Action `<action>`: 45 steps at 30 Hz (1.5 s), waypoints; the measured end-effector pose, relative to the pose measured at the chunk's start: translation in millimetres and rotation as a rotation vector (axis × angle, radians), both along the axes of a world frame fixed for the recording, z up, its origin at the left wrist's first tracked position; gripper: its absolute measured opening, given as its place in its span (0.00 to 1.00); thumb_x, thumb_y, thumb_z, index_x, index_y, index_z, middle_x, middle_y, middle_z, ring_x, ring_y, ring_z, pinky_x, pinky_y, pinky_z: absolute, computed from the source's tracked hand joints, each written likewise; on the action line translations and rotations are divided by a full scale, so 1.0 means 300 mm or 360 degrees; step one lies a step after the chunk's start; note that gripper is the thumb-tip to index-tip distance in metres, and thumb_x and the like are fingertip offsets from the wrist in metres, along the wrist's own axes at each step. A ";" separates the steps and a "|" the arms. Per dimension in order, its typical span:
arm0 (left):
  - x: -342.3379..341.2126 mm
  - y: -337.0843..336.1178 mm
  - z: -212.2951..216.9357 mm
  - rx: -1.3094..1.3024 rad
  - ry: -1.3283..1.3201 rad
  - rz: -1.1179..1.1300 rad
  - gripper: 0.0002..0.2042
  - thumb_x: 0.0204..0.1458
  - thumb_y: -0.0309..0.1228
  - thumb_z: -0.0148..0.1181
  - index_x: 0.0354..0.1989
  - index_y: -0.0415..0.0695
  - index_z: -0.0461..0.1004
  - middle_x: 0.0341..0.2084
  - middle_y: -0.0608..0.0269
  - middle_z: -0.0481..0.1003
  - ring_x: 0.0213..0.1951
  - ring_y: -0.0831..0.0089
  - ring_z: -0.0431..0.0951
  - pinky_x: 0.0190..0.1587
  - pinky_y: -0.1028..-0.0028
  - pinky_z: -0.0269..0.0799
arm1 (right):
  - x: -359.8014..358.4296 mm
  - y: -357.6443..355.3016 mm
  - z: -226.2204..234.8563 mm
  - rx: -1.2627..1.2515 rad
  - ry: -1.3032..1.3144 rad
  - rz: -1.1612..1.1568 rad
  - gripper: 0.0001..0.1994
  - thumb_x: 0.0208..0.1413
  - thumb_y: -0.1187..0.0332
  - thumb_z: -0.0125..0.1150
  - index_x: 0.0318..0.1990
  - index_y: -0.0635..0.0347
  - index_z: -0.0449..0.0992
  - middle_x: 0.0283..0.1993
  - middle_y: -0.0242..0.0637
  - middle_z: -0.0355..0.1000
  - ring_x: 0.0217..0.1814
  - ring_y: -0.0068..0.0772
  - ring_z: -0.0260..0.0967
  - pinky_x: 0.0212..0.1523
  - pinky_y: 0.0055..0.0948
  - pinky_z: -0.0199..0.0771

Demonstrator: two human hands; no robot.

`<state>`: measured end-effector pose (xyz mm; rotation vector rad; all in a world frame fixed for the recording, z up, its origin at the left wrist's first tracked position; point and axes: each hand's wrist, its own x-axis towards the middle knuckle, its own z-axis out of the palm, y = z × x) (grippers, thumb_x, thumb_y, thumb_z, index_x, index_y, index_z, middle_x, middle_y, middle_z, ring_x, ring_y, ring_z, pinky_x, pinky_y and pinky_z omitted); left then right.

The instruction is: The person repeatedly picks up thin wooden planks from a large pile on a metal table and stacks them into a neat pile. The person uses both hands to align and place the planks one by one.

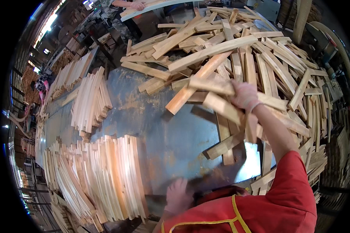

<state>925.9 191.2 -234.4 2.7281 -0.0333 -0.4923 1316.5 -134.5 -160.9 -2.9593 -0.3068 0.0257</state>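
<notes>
My right hand (245, 96), in a pale glove, is closed round wooden strips at the near side of a large jumbled pile. One blurred strip (212, 85) sticks out to the left of the fingers, and a second strip (223, 108) slants just below it. How many pieces the grip takes in is hard to see. My left hand (179, 196) hovers by the table's near edge, smeared by motion, so its fingers cannot be read. To its left lies a neat row of wooden strips (114, 178), set side by side.
A metal-topped table (159, 136) carries everything. A smaller stack of strips (91, 99) lies at the left, with further strips (68, 77) beyond. At the far side another person's hand (138, 5) rests by a pale board (155, 8). A ribbed hose (301, 21) hangs at the back right.
</notes>
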 end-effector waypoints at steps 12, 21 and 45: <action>0.172 0.054 0.148 -0.0099 -0.0176 -0.0180 0.40 0.49 0.45 0.72 0.68 0.39 0.67 0.54 0.47 0.76 0.56 0.49 0.75 0.61 0.55 0.71 | -0.735 0.412 -0.079 -0.0331 -0.0122 0.1252 0.23 0.55 0.60 0.65 0.60 0.43 0.75 0.50 0.38 0.78 0.57 0.43 0.75 0.67 0.47 0.65; -0.266 0.363 -0.043 -0.0804 0.0017 0.0600 0.20 0.51 0.36 0.69 0.49 0.36 0.80 0.42 0.48 0.82 0.45 0.51 0.82 0.53 0.60 0.76 | -1.110 0.426 0.029 0.0708 -0.0274 0.0453 0.31 0.51 0.63 0.71 0.65 0.54 0.73 0.59 0.45 0.73 0.67 0.57 0.68 0.72 0.53 0.66; 0.746 -0.539 0.072 -0.0734 0.0070 0.0018 0.32 0.59 0.45 0.64 0.68 0.38 0.69 0.67 0.41 0.70 0.66 0.49 0.72 0.71 0.58 0.64 | -0.579 -0.503 -0.317 0.2414 -0.0129 -0.1247 0.33 0.61 0.59 0.68 0.68 0.71 0.66 0.61 0.53 0.75 0.59 0.42 0.75 0.60 0.38 0.76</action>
